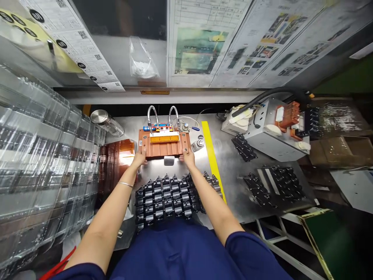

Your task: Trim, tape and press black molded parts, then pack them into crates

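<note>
Both arms reach forward to a copper-brown fixture block [157,150] on the metal table. My left hand [140,158] grips its front left corner, and my right hand [188,156] grips the front right corner. An orange slotted strip [164,139] lies across the top of the block. Behind the strip are blue cylinders [149,128] and two curved metal hoses [174,111]. A small grey tab [169,160] sticks out at the front, between the hands. Several rows of black moulded parts [164,194] lie between my body and the block. The undersides of my fingers are partly hidden.
Clear plastic trays [58,163] are stacked high at left, beside a glass jar [107,122] and amber sheets [118,159]. Yellow tape [212,155] runs along the table. A white machine [271,132] and more black parts [284,182] stand at right.
</note>
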A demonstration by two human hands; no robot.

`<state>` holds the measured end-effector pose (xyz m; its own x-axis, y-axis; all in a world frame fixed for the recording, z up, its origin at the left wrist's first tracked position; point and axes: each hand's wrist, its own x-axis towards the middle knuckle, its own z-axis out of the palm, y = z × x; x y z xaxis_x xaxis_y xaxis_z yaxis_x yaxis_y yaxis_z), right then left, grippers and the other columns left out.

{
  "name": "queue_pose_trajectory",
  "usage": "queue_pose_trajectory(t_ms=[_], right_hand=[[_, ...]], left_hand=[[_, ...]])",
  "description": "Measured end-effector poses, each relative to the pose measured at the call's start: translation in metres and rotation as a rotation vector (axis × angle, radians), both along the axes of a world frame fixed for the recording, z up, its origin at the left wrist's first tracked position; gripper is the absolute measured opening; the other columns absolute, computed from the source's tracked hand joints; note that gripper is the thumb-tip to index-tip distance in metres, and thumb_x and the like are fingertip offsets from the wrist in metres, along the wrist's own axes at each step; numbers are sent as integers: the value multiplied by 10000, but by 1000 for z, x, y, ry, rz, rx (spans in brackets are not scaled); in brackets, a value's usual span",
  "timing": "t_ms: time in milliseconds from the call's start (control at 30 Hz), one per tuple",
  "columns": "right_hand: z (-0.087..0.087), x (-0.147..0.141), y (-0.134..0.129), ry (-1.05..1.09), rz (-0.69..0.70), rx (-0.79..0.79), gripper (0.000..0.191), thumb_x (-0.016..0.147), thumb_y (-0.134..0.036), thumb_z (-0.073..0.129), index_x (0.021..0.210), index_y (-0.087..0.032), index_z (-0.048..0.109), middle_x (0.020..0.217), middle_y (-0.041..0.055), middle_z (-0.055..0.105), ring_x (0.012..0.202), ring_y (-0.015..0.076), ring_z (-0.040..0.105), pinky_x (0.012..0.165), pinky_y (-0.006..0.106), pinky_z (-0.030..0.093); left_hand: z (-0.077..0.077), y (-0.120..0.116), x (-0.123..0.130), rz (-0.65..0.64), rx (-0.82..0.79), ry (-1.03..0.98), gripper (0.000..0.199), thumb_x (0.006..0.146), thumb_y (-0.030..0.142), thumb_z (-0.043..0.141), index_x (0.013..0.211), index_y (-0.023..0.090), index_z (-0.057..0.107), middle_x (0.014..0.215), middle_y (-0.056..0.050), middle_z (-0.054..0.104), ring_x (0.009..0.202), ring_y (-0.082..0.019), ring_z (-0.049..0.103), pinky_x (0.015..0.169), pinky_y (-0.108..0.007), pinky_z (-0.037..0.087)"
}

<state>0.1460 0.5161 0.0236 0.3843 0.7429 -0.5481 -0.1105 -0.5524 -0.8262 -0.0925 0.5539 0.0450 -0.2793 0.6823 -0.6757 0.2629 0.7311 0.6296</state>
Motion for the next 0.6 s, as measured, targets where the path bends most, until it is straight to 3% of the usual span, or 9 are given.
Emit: queue_pose_trajectory(t_ms=[300, 600], right_hand=[[-7, 13, 28, -53, 36, 20, 145, 848, -310, 577, 903, -190, 518, 438, -71, 545, 428, 125, 597, 389, 180, 482], [-20, 19, 32, -165, 108, 53, 131, 868, -288, 541, 808, -179, 500, 532, -45, 591, 442, 81, 576, 409, 149, 463]], left_hand=[[-6, 9, 14, 132, -35, -25, 390, 909, 401, 512, 1179, 120, 515, 815, -42, 542, 512, -85, 505, 521, -251, 557], [-12, 12, 12, 98, 21, -28, 286, 902, 359, 527, 1070, 131, 566, 753, -18, 512, 465, -83, 457, 531, -307, 575]])
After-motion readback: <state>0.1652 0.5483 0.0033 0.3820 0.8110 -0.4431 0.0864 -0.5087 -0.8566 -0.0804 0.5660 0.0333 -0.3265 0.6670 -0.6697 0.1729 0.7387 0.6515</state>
